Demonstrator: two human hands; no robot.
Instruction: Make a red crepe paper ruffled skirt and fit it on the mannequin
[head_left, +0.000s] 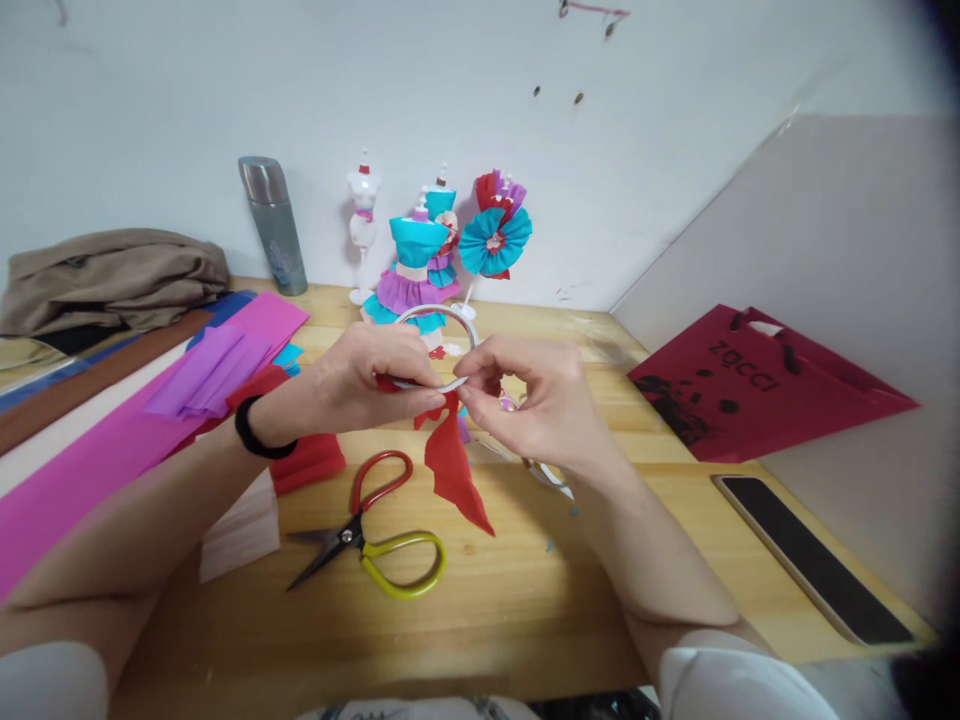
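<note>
The likeliest trouble lies in the red paper (454, 468), which hangs in a loose, pointed tail at the middle of the frame, just below the two hands. It looks thin and soft, so a hard tug or an uneven pull between the hands could crease, stretch or tear it. The pale ring (471, 328) above it is slim, and might twist or slip if one side were pinched less firmly than the other. The scissors (347, 536) lie on the desk (517, 630) left of the lower centre, blades parted and pointing left, beneath the left forearm's side; a lowered wrist or sleeve could brush them. The dressed figures (418, 240) stand close behind the ring at upper centre, so a forward swing of the hands could knock one.

As for the grip, the left hand (367, 380) is closed narrowly, thumb against fingers, on the near edge of the ring. The right hand (529, 395) makes a similar pinch at the same edge, just beside the other, with its fingertips together. The paper's top end disappears among the fingertips; one cannot tell which hand, if either, pinches it, or whether it is fastened to the ring.
</note>
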